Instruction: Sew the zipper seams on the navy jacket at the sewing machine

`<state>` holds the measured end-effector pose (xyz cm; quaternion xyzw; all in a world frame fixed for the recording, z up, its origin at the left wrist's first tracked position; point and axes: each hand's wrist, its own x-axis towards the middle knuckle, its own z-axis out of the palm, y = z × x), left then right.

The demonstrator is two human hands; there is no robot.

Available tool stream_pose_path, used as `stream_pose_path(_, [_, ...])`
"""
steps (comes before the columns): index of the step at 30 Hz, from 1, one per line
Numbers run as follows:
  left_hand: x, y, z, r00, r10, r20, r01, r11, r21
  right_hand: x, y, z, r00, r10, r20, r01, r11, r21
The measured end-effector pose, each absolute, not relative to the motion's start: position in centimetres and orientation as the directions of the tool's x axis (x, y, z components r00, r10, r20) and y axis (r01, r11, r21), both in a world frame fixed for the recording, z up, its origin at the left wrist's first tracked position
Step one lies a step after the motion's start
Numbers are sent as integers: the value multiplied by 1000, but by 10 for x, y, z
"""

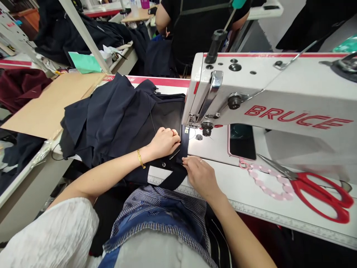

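Observation:
A dark navy garment (117, 119) lies bunched on the sewing table, its flat edge band running under the needle area of the white sewing machine (279, 93). My left hand (166, 142), with a gold bangle at the wrist, rests on the garment with curled fingers gripping the cloth just left of the presser foot. Closer to me, my right hand (201, 175) pinches the band's edge between thumb and fingers. A round metal button or snap (163, 164) and a short white stitched line (174, 154) show on the cloth. The needle tip is hidden.
Right of the needle lie a phone (242, 141) with a pink bead strap (270, 182) and red-handled scissors (315, 190). A measuring tape strip (251, 209) runs along the table's front edge. Brown cardboard (52, 102) is at the left. Another person (200, 29) sits ahead.

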<state>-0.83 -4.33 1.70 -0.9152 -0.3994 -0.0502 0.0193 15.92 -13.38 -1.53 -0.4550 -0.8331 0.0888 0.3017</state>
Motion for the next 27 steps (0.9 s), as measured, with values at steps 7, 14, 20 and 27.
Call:
stream_pose_path(7, [3,20,14,444,877,184,896,-438,-76,153,-141,-16,-415,773,480,675,615,-408])
stream_pose_path(14, [-3,13,18,527,823,213,844,-536,-15,162,-126,-6,-578,713,396,634,699,-332])
stream_pose_path(20, [-12,-20,14,836,517,184,529,-849,-16,173,-75,-2,-725,646,239,623,763,-172])
stream_pose_path(27, [-16,-3,4,767,619,171,608,-785,113,173,-60,-9,-607,760,232,725,649,-230])
